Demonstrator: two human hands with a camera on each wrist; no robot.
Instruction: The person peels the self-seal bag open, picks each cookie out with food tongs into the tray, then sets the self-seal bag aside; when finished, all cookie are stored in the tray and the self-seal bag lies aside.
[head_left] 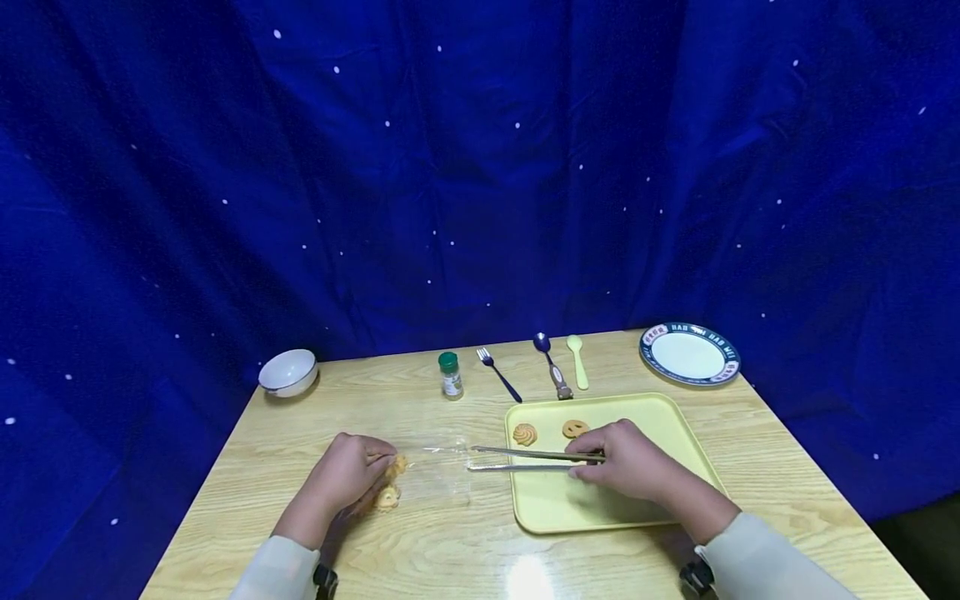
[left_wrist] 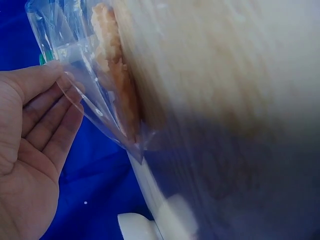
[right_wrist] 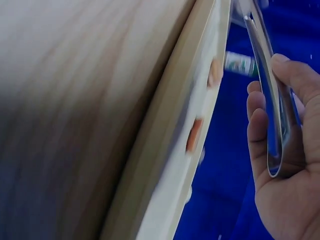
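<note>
My left hand (head_left: 352, 468) pinches the edge of a clear plastic bag (head_left: 438, 475) between thumb and fingers. Inside the bag are cookies (head_left: 387, 497), close to that hand; the left wrist view shows them (left_wrist: 117, 75) through the film. My right hand (head_left: 626, 462) grips metal tongs (head_left: 525, 454) above a yellow tray (head_left: 615, 512). The two arms of the tongs stand apart, their tips pointing left at the bag's right end, with nothing seen between them. On the tray lie a swirled cookie (head_left: 525, 434) and a round cookie with holes (head_left: 575, 428).
Along the back stand a white bowl (head_left: 288, 372), a green-capped seasoning jar (head_left: 451, 377), a dark fork (head_left: 500, 377), a dark spoon (head_left: 552, 367) and a pale green spoon (head_left: 577, 363). A dark-rimmed plate (head_left: 690, 354) lies at the back right. Behind the wooden table (head_left: 450, 558) hangs a blue curtain (head_left: 480, 167).
</note>
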